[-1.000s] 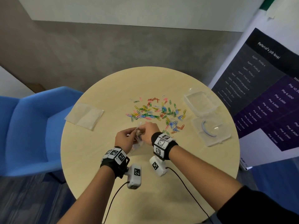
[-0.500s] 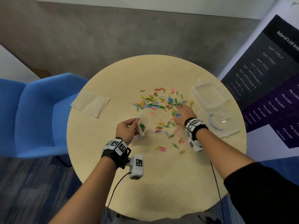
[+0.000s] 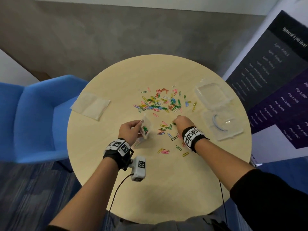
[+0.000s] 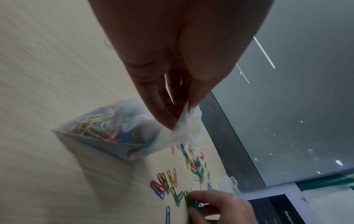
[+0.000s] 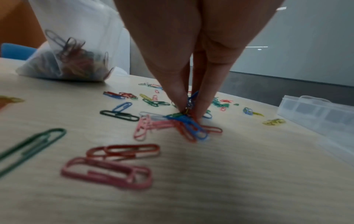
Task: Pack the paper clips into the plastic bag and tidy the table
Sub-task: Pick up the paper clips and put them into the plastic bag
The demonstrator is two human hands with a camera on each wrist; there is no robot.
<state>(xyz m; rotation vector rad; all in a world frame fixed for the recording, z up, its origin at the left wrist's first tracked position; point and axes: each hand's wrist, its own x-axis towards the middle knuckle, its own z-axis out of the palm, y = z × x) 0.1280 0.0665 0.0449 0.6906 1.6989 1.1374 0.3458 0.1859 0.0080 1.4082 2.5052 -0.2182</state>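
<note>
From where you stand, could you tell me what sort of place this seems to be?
Probably an office or meeting corner: a small round table with a blue upholstered chair beside it, grey and blue carpet, and a standing banner that lists job levels and referral amounts.

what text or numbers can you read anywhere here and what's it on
"Referral's job level": heading on the dark printed poster right of the round wooden table.
"Php 3,000", "Php 12,000", "Php 10,000": its purple price column, blurred, so uncertain.
Other poster lines: too blurred to read.
Black-and-white wrist markers: patterns, no words.

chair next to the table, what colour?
Blue. The chair shows best in the head view, left of the round table.
</note>
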